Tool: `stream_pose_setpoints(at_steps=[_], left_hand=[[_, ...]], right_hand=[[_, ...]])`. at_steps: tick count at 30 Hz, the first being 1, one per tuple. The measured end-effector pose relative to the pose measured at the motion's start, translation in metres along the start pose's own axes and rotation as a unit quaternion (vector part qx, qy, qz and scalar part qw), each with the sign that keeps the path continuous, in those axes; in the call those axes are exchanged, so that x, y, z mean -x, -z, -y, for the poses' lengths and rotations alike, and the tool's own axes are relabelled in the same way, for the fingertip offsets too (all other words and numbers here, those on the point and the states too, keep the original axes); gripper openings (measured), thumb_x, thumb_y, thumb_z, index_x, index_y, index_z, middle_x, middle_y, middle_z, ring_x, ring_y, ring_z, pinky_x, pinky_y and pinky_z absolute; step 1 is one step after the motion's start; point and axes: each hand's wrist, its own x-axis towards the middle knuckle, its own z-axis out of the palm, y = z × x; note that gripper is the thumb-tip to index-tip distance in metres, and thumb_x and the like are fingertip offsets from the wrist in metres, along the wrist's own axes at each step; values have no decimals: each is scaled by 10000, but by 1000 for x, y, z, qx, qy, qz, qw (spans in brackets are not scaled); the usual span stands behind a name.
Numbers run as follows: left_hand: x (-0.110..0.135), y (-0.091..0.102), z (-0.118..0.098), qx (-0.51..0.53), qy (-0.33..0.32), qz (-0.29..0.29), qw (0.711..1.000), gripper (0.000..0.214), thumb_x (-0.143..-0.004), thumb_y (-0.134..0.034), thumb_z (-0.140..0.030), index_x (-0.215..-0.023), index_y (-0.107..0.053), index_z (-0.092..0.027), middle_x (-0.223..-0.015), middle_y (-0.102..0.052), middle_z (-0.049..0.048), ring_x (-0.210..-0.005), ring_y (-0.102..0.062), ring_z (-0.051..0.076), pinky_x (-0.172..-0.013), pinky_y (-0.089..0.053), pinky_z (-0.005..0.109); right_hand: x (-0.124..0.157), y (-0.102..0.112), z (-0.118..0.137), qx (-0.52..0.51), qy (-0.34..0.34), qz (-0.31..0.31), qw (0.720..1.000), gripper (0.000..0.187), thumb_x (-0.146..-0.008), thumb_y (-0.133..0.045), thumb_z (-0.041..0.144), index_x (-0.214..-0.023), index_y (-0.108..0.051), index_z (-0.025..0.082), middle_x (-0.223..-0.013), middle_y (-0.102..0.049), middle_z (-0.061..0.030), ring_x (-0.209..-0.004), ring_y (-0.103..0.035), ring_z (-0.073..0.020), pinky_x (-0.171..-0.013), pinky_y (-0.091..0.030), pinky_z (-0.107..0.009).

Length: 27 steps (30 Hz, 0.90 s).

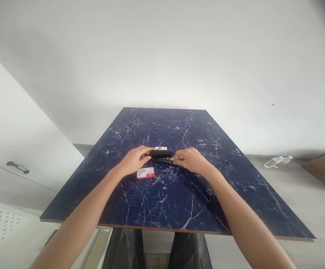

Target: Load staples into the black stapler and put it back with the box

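Observation:
A black stapler (pixel 162 153) with an orange part at its left end lies across the middle of the table, its top raised from the metal-lined base. My left hand (pixel 136 160) grips the orange end between thumb and fingers. My right hand (pixel 188 158) is closed in a pinch at the stapler's right end, beside a small silvery piece; what the fingertips hold is too small to make out. Just nearer to me than the stapler lies a small red and white box (pixel 145 173). Behind the stapler a white printed packet or card (pixel 161 148) shows in part.
The dark blue marbled tabletop (pixel 162 205) reaches toward a white wall. At the left stands a white cabinet with a dark handle (pixel 17 167). On the floor at the right are a clear plastic bottle (pixel 275 161) and a cardboard box (pixel 324 172).

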Motion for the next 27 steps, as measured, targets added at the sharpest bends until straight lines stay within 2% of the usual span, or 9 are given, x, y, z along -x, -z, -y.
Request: stream_pose_setpoints(at_steps=[3,6,10,12,16,19,22,24,27], left_hand=[[0,1,1,-10,-2,-4,1000,431,-975,-498,-413,-1386,-556,-298,-1278,-632,78,-1083,-606,258,-879,-507,397],[1,4,2,-38,12,-8,999,495,-938,-553,-455,-1404,-548,-287,-1285,-630,95,-1137,-575,296,-924,-490,441],[0,5,1,-46,29,0,998,496,-924,-572,-455,-1391,-564,-289,-1223,-656,98,-1075,-588,295,-869,-501,429],[0,4,0,-44,37,-6,998,489,-915,-589,-452,-1378,-574,-295,-1197,-658,96,-1052,-594,292,-852,-501,421],[0,2,0,-38,52,-19,998,472,-900,-623,-438,-1357,-582,-329,-1135,-653,82,-993,-615,275,-826,-506,407],[0,1,0,-27,51,-22,998,439,-896,-641,-413,-1328,-596,-348,-1121,-662,69,-1003,-620,270,-844,-509,413],[-1,0,0,-1,44,-22,999,521,-893,-656,-401,-1396,-529,-359,-1193,-669,62,-1054,-620,272,-893,-507,432],[-2,0,0,18,39,-13,999,587,-894,-659,-402,-1448,-467,-369,-1238,-668,59,-1071,-624,271,-907,-509,438],[-3,1,1,19,34,-9,999,577,-896,-664,-407,-1440,-474,-370,-1243,-676,55,-1080,-629,272,-917,-505,444]], right_hand=[[3,5,1,16,10,5,1000,83,-823,-685,326,-880,-716,275,-891,-751,11,-815,-684,-195,-701,-458,-277],[9,17,-2,48,-17,6,999,77,-837,-652,315,-855,-673,243,-876,-738,-29,-760,-665,-209,-639,-429,-284],[15,24,-2,58,-41,70,995,61,-863,-580,231,-903,-625,229,-796,-714,-56,-651,-623,-205,-585,-380,-282],[16,21,5,71,-39,71,994,132,-892,-520,211,-998,-599,220,-763,-695,-67,-623,-604,-211,-576,-359,-283],[16,5,28,147,-31,11,989,251,-916,-412,170,-1144,-517,178,-708,-654,-82,-588,-578,-236,-562,-313,-295],[15,-7,44,183,-14,-4,983,318,-897,-399,154,-1206,-476,141,-706,-657,-90,-567,-582,-236,-571,-324,-300],[14,-14,53,215,3,-7,977,517,-863,-431,167,-1376,-382,115,-745,-682,-104,-590,-609,-237,-602,-369,-300],[13,-16,56,229,12,-12,973,713,-842,-450,188,-1511,-216,111,-746,-689,-96,-584,-610,-234,-607,-390,-300],[12,-19,57,225,16,-23,974,905,-820,-465,212,-1576,19,93,-724,-690,-75,-565,-602,-227,-599,-408,-298]])
